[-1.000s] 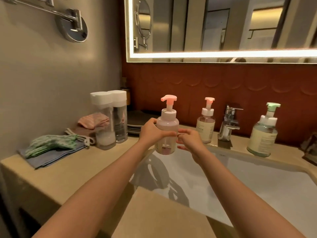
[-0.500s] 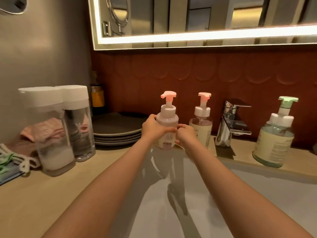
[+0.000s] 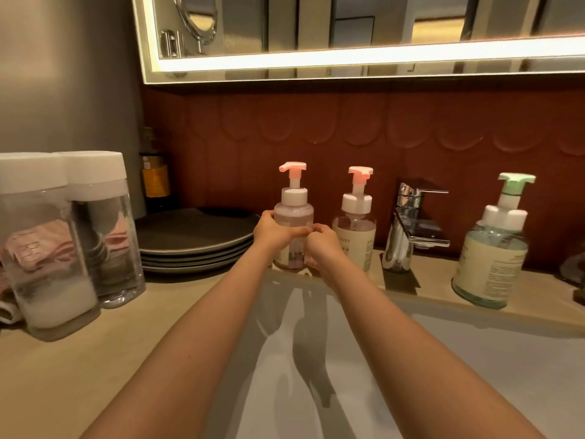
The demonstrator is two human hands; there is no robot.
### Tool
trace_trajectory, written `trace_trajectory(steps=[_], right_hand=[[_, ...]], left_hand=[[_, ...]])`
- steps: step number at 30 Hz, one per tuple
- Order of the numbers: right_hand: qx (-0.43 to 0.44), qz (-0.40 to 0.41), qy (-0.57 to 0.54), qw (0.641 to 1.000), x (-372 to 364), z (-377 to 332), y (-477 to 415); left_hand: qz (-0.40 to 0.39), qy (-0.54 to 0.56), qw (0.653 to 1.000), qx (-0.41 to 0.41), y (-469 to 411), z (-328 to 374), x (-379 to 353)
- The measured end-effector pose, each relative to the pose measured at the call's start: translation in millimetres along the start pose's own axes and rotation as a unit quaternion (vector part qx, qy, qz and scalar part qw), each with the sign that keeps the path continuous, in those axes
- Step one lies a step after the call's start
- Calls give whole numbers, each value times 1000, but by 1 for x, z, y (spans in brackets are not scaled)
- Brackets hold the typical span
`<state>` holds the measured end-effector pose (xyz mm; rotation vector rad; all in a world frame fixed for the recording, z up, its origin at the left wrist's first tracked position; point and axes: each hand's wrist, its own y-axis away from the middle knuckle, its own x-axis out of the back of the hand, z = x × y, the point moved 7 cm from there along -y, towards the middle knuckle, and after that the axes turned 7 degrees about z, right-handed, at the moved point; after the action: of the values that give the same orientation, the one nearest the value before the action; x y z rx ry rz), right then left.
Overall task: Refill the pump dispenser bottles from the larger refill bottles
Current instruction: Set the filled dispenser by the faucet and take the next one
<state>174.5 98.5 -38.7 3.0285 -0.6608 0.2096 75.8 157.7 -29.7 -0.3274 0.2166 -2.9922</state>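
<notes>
A pink-topped pump bottle (image 3: 293,213) with pale pink liquid stands at the back rim of the sink. My left hand (image 3: 271,232) wraps its left side and my right hand (image 3: 322,243) holds its lower right side. Just to the right stands a second pink-topped pump bottle (image 3: 355,231) with a cream label. A larger green-topped pump bottle (image 3: 493,255) stands at the far right. Two tall clear refill bottles with white caps (image 3: 47,248) (image 3: 104,229) stand at the left on the counter.
A chrome faucet (image 3: 406,229) stands between the pump bottles. A stack of dark plates (image 3: 193,242) lies behind the left counter, with a dark bottle (image 3: 154,179) in the corner. The white sink basin (image 3: 443,369) lies below my arms. Pink cloth (image 3: 34,248) shows behind the refill bottles.
The pink-topped bottle has gone from above the basin back to the sink's rear rim next to the second pump bottle, still in both hands. My view has moved closer and lower.
</notes>
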Motion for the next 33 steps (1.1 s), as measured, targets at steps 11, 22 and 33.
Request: trace_trajectory(steps=[11,22,33], right_hand=[[167,102,150,969,58,-12,51],[25,148,167,974,102,16,33],[4,119,8,993,88,19,20]], left_hand=[[148,-47,984,-84,44,24,33],[-81,-42,990,-109,65,45,-49],[-86,-73,988,-105,65,33,-52]])
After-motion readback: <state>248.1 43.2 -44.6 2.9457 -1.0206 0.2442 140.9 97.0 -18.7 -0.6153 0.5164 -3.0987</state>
